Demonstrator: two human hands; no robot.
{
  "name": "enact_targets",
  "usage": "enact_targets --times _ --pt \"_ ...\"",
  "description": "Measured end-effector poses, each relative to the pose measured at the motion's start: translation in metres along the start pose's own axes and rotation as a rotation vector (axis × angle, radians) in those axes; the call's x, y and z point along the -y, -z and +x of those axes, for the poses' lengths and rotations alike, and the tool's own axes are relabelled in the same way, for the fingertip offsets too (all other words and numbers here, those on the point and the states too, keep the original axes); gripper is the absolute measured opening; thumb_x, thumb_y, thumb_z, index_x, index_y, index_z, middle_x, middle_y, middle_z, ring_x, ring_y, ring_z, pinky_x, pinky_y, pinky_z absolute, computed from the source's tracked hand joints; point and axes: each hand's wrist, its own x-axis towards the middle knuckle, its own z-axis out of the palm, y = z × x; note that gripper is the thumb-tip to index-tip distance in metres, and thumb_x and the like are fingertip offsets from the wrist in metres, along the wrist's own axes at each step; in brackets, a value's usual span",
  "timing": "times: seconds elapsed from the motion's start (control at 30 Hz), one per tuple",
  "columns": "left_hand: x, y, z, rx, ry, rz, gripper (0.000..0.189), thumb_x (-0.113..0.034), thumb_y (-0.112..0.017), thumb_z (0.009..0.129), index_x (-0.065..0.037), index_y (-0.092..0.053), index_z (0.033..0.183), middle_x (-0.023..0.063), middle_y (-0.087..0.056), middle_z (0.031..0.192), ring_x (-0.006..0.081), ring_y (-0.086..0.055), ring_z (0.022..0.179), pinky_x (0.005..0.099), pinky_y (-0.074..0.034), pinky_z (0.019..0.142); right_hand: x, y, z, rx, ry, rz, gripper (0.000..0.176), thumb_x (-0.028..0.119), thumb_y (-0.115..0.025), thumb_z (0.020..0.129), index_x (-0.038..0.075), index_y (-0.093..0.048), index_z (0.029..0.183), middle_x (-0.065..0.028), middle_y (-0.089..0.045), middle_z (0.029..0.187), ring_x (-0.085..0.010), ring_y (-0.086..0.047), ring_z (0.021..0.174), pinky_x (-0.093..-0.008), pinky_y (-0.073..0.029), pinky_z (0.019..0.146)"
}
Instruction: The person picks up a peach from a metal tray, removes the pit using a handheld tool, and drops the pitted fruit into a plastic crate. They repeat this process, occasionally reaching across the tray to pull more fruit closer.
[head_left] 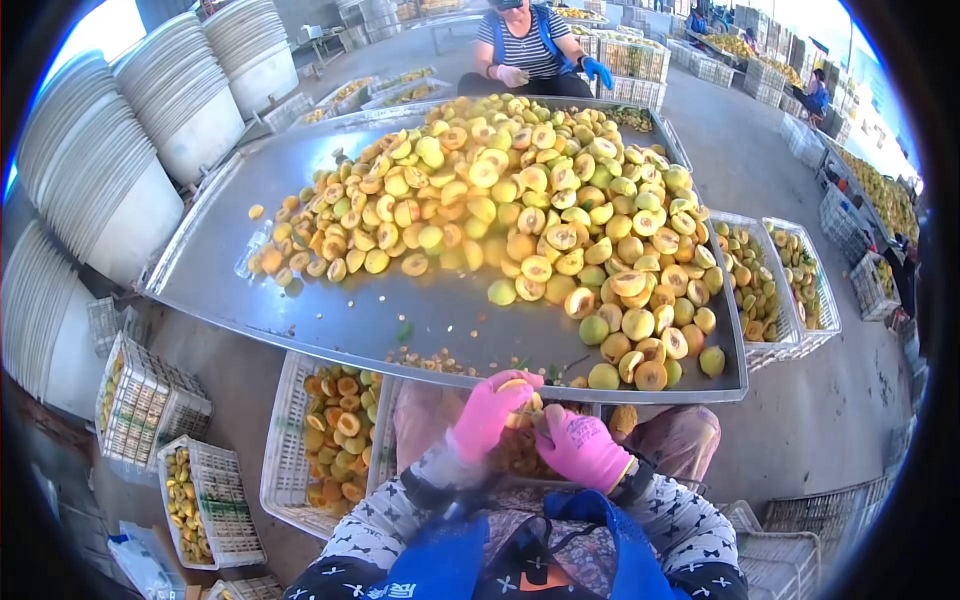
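Observation:
My left hand (pixel 490 412), in a pink glove, is closed around a yellow fruit half (pixel 517 384) near the front edge of the metal table (pixel 350 325). Just right of it, my right hand (pixel 585 450), also in a pink glove, has its fingers pressed together close to the fruit; what it pinches is too small to tell. A large heap of halved and whole yellow-green fruit (pixel 480 190) lies on the table beyond. Below my hands, between my knees, is a partly hidden container with pits or scraps.
A white crate of fruit halves (pixel 285 430) stands left of my legs. More fruit crates (pixel 790 335) stand at the table's right side. Stacked white trays (pixel 150 210) rise at the left. A person (pixel 530 50) in gloves sits across the table.

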Motion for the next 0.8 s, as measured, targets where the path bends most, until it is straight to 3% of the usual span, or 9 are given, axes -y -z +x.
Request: enact_targets --times 0.1,0.17,0.2,0.23,0.33,0.5,0.6,0.7,0.8 --pt "-0.005 -0.004 0.001 0.009 -0.177 0.194 0.031 -0.018 -0.058 0.097 0.0 -0.061 0.121 0.0057 -0.067 0.103 0.0145 -0.065 0.09 0.0276 -0.053 0.083 0.014 0.004 -0.001 -0.074 -0.092 0.191 0.024 0.021 -0.067 0.087 0.004 -0.052 0.093 -0.0197 -0.06 0.073 -0.0421 -0.062 0.069 -0.0488 -0.049 0.06" --pt "-0.009 -0.011 0.002 -0.098 -0.317 0.257 0.034 -0.023 -0.056 0.099 0.001 -0.06 0.123 0.0077 -0.067 0.103 0.0171 -0.066 0.091 0.029 -0.053 0.086 0.017 -0.001 0.0 -0.195 -0.108 0.363 0.025 0.02 -0.068 0.087 0.002 -0.051 0.092 -0.0215 -0.061 0.074 -0.0439 -0.06 0.071 -0.0505 -0.047 0.061" --pt "-0.01 -0.016 -0.001 -0.127 -0.33 0.127 0.036 -0.027 -0.055 0.1 0.001 -0.059 0.123 0.0094 -0.067 0.104 0.0181 -0.066 0.091 0.0298 -0.054 0.084 0.02 -0.005 0.002 -0.279 -0.125 0.355 0.025 0.019 -0.068 0.087 0.002 -0.05 0.092 -0.0221 -0.06 0.074 -0.0439 -0.06 0.071 -0.051 -0.046 0.06" --pt "-0.015 -0.022 0.0 -0.147 -0.38 0.009 0.039 -0.031 -0.053 0.101 0.002 -0.059 0.122 0.011 -0.067 0.104 0.0192 -0.066 0.09 0.0305 -0.055 0.082 0.02 -0.004 0.006 -0.229 -0.17 0.42 0.024 0.017 -0.068 0.087 0.002 -0.05 0.093 -0.0219 -0.059 0.074 -0.0435 -0.06 0.071 -0.0508 -0.045 0.059" --pt "-0.017 -0.036 -0.009 -0.319 -0.206 -0.171 0.043 -0.037 -0.051 0.103 0.003 -0.062 0.114 0.0138 -0.068 0.098 0.0215 -0.068 0.084 0.0318 -0.057 0.075 0.03 -0.01 0.005 -0.225 -0.133 0.476 0.023 0.015 -0.068 0.086 0.003 -0.05 0.094 -0.0201 -0.059 0.072 -0.0422 -0.06 0.069 -0.0497 -0.044 0.057" --pt "-0.011 -0.017 0.0 -0.226 -0.101 -0.001 0.045 -0.04 -0.05 0.103 0.003 -0.066 0.101 0.0131 -0.068 0.084 0.0228 -0.068 0.07 0.031 -0.057 0.065 0.031 -0.014 -0.004 -0.183 -0.076 0.303 0.027 0.017 -0.071 0.085 0.001 -0.053 0.096 -0.0173 -0.057 0.07 -0.041 -0.058 0.06 -0.0453 -0.046 0.053" --pt "-0.018 -0.021 -0.003 -0.185 -0.002 -0.05 0.045 -0.04 -0.052 0.102 0.003 -0.067 0.098 0.0123 -0.068 0.082 0.0213 -0.068 0.068 0.0301 -0.056 0.063 0.014 -0.03 -0.007 -0.288 0.16 0.37 0.026 0.016 -0.07 0.086 0.001 -0.054 0.099 -0.0119 -0.057 0.068 -0.0306 -0.056 0.049 -0.0373 -0.046 0.048" --pt "-0.02 -0.028 0.0 -0.225 -0.039 -0.033 0.042 -0.038 -0.058 0.1 0.002 -0.068 0.096 0.0103 -0.067 0.081 0.016 -0.064 0.067 0.027 -0.054 0.061 0.033 0.007 0.0 0.23 -0.566 1.268 0.022 0.013 -0.067 0.085 0.0 -0.056 0.1 -0.005 -0.056 0.069 -0.016 -0.052 0.047 -0.0292 -0.043 0.045" --pt "-0.016 -0.034 0.004 -0.234 -0.077 -0.004 0.038 -0.035 -0.062 0.098 0.003 -0.068 0.095 0.0094 -0.067 0.081 0.0133 -0.062 0.066 0.0246 -0.052 0.061 0.03 0.029 0.005 0.389 -0.724 1.489 0.018 0.011 -0.065 0.085 0.0 -0.057 0.097 -0.0006 -0.055 0.068 -0.0088 -0.051 0.049 -0.0254 -0.039 0.044"
